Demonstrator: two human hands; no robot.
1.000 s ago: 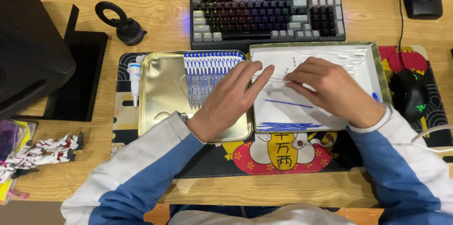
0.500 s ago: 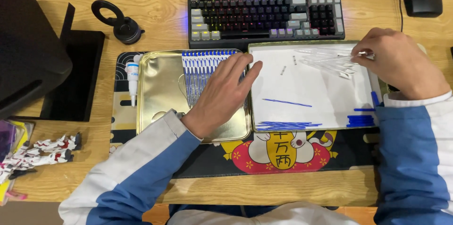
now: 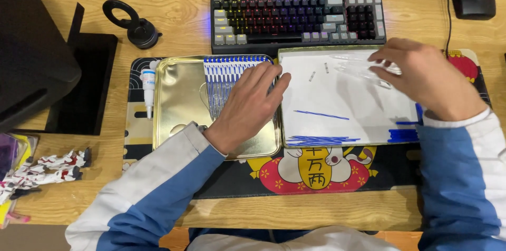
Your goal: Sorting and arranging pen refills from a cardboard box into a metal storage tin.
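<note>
Change: a second ago both hands met over the white sheet; half a second ago the right hand had swung out to the sheet's upper right corner, and it now sits a little lower and further in, over some clear slender pieces.
Meaning: the right hand seems to be picking from that pile, while the left hand has barely shifted.
Left hand: lies flat, fingers spread and empty, on the gold tray, covering the lower ends of a row of blue-and-white strips; fingertips reach the edge of the white sheet.
Right hand grip: fingertips drawn together around the clear pieces; whether one is truly pinched, I cannot tell.
White sheet: lies in a second tray just beside the gold one, both on a dark mat on the wooden surface.
On the sheet: one thin blue stick mid-sheet, a bundle of blue sticks along the near edge, more blue at the right edge.
Around: keyboard touching the trays' far edges; small white bottle left of the gold tray; black ring stand beyond it.
In the way: nothing lies between the hands.
</note>
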